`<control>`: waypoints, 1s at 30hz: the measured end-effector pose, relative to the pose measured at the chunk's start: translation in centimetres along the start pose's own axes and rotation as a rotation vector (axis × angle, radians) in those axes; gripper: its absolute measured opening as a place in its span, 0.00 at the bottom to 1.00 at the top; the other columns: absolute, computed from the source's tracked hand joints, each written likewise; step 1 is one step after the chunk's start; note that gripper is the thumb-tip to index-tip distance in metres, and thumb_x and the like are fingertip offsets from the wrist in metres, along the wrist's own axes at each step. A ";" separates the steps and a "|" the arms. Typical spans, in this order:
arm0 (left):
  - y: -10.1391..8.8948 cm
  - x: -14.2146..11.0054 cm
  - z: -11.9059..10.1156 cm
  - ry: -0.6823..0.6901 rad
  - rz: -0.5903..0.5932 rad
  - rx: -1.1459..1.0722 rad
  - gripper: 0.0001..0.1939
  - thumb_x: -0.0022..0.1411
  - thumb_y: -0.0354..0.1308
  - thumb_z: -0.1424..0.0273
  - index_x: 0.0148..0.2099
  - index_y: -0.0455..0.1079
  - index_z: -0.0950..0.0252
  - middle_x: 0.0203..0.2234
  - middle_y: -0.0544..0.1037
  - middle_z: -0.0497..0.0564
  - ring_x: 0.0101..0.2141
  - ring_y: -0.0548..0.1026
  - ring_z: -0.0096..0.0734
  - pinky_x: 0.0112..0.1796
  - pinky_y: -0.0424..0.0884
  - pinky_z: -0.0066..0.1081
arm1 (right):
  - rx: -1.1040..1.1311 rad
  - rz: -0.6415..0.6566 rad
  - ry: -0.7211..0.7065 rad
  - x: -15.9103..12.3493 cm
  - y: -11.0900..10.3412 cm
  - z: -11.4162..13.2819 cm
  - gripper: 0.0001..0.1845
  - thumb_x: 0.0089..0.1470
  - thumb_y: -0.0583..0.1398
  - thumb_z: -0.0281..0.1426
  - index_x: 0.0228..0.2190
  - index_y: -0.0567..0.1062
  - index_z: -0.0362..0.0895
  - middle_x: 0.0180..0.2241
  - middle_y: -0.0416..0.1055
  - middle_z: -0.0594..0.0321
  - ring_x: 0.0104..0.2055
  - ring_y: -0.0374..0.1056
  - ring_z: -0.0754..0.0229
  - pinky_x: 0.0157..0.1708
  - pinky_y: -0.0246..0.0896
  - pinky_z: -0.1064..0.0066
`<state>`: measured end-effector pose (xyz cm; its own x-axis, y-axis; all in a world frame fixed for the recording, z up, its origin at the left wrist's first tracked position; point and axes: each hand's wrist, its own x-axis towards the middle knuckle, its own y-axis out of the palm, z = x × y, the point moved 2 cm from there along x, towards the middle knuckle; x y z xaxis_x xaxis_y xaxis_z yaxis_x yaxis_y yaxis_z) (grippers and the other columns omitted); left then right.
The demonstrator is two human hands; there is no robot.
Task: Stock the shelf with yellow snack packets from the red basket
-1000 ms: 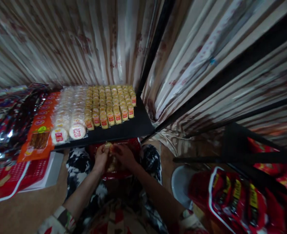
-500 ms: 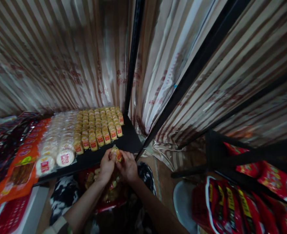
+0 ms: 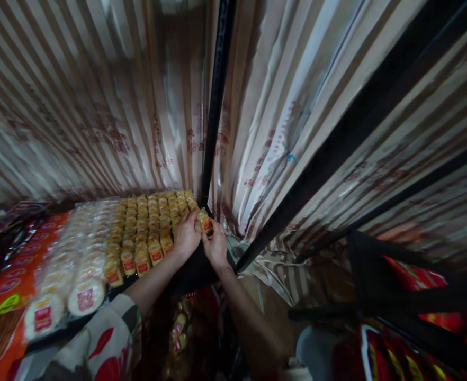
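A small yellow wrapped snack packet with a red label (image 3: 205,219) is pinched between my two hands over the far right corner of a black shelf (image 3: 196,272). My left hand (image 3: 187,234) closes on its left side, and my right hand (image 3: 216,245) grips it from the right and below. Just left of my hands stand rows of matching yellow packets (image 3: 141,233), partly covered by my left hand and forearm. Below my arms, more of these packets (image 3: 180,323) lie loose in a dark red container, dim and partly hidden.
Clear-wrapped round white cakes (image 3: 86,299) and orange snack bags (image 3: 17,296) fill the shelf's left side. A black upright post (image 3: 215,106) and a slanting black bar (image 3: 316,174) frame the corner. Striped sheeting (image 3: 138,106) hangs behind. Red packages (image 3: 412,280) sit at right.
Both hands have moved forward and up with the packet, from above the container to the shelf's right corner. The view has shifted slightly.
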<state>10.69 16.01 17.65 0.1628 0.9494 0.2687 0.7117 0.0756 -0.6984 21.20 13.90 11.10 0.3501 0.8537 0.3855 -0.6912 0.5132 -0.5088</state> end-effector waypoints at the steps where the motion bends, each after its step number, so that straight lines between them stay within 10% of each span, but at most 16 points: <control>1: 0.0 0.8 0.2 0.031 0.027 0.068 0.22 0.57 0.46 0.77 0.54 0.65 0.64 0.46 0.72 0.54 0.45 0.70 0.33 0.48 0.65 0.32 | -0.015 -0.003 0.011 0.7 0.5 -0.4 0.24 0.50 0.56 0.31 0.50 0.66 0.38 0.45 0.66 0.49 0.37 0.66 0.57 0.32 0.68 0.68; 30: 2.4 4.5 4.1 0.249 0.269 0.343 0.17 0.56 0.46 0.77 0.44 0.73 0.67 0.48 0.73 0.55 0.52 0.61 0.38 0.54 0.59 0.37 | -0.152 0.107 0.000 3.2 5.5 -4.4 0.21 0.51 0.56 0.29 0.49 0.70 0.42 0.39 0.71 0.54 0.42 0.66 0.54 0.45 0.62 0.63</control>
<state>10.36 21.70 14.47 0.4972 0.8508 0.1701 0.3631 -0.0260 -0.9314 21.29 19.84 6.12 0.2797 0.9044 0.3223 -0.6214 0.4265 -0.6572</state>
